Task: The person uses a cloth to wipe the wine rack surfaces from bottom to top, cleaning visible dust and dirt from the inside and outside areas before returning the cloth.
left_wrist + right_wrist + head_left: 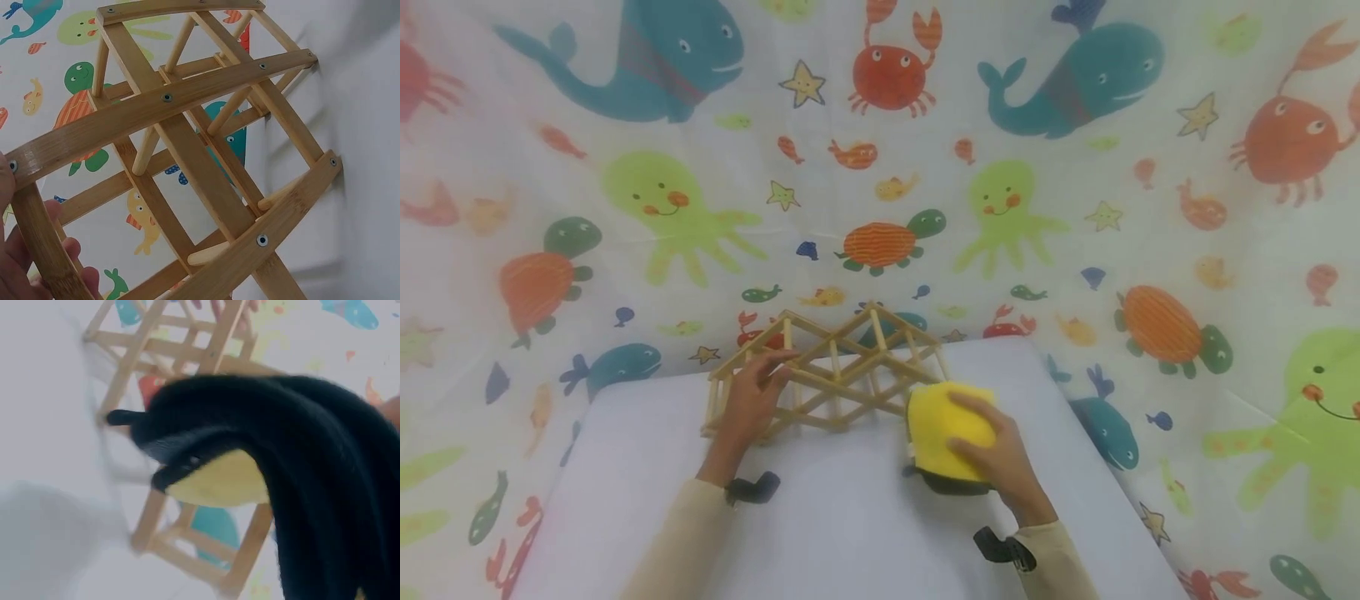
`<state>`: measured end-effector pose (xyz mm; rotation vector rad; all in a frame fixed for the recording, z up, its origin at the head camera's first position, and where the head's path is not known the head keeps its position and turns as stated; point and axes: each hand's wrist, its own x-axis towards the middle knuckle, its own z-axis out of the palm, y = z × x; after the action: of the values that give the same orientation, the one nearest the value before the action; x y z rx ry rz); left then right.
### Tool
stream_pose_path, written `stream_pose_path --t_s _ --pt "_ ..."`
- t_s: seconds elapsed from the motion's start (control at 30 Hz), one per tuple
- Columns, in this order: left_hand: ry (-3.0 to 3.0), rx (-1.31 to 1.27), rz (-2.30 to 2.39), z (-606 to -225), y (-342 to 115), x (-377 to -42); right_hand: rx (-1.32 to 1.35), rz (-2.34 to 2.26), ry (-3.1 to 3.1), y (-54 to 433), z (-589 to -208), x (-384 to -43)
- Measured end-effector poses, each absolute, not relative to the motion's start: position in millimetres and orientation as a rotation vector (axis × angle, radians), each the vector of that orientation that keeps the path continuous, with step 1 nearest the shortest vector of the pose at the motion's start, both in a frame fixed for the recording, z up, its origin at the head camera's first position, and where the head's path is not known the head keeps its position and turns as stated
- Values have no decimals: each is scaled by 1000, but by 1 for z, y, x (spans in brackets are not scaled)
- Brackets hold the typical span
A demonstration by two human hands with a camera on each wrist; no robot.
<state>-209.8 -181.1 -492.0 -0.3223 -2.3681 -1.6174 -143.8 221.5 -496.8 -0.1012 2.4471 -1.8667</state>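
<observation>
A folding wooden lattice rack, made of flat slats joined by round dowels, stands at the far side of the white table. My left hand grips its left part. In the left wrist view, the fingers curl behind a slat and riveted slats fill the picture. At the rack's right end, my right hand holds a yellow cloth with a black side. That black side hangs in folds in the right wrist view, hiding most of the right hand and part of the rack.
The white tabletop reaches back to a curtain printed with sea animals, which hangs behind and on both sides. Dark straps with mounts sit on both wrists over beige sleeves.
</observation>
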Motion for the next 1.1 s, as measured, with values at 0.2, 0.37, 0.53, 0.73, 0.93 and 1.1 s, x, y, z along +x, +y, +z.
stream_pose_path --t_s 0.2,0.37,0.53,0.73,0.93,1.1 --pt "-2344 -326 -1678 -499 -180 -212 -209 -1926 2604 198 -477 -171" --pt "-2317 -334 -1687 -497 -180 -212 -309 -1905 2651 172 -459 -186" --pt "-2318 -340 -1704 -496 -182 -214 -384 -1901 2649 153 -454 -197" --pt "-2333 -322 -1693 -495 -183 -213 -431 -1819 2700 141 -458 -204" --pt "-2382 -270 -1700 -492 -182 -211 -493 -1673 2855 132 -459 -208" --pt "-2373 -277 -1698 -492 -182 -210 -569 -1599 2922 130 -460 -211"
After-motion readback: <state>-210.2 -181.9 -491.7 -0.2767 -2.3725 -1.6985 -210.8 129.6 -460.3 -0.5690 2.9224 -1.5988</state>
